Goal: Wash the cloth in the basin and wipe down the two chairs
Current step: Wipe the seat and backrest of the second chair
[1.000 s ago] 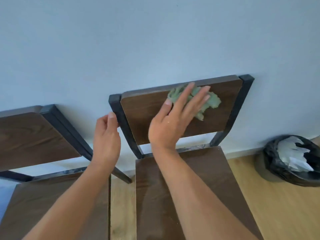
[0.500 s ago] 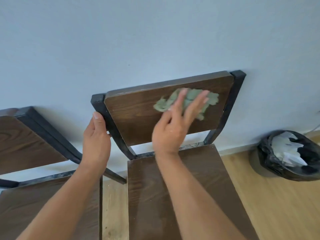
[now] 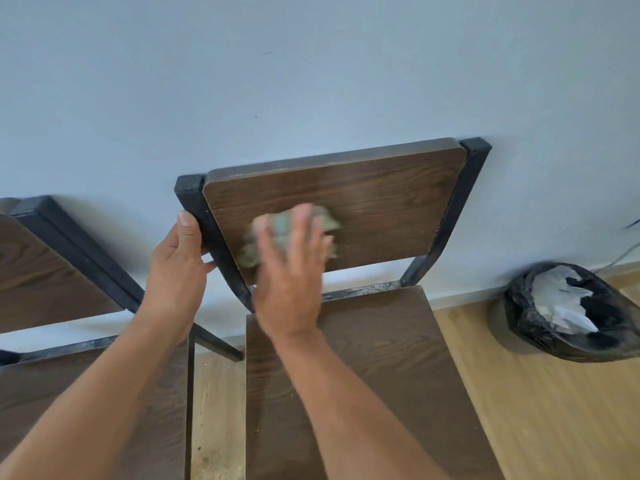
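The right chair (image 3: 384, 209) has a dark wood backrest and seat in a black metal frame, standing against the pale wall. My right hand (image 3: 291, 271) presses a crumpled green cloth (image 3: 280, 230) flat against the lower left of that backrest; the hand is motion-blurred and covers most of the cloth. My left hand (image 3: 178, 261) grips the black left post of the same backrest. The left chair (image 3: 45, 271), of the same make, stands beside it, partly cut off by the frame edge. No basin is in view.
A bin lined with a black bag (image 3: 571, 313) holding white paper sits on the light wood floor (image 3: 536, 410) to the right, by the wall. A narrow strip of floor separates the two chair seats. A cable runs along the wall at far right.
My right hand has swept the cloth leftward and down across the backrest, from its upper right to its lower left. My left hand stays on the left post.
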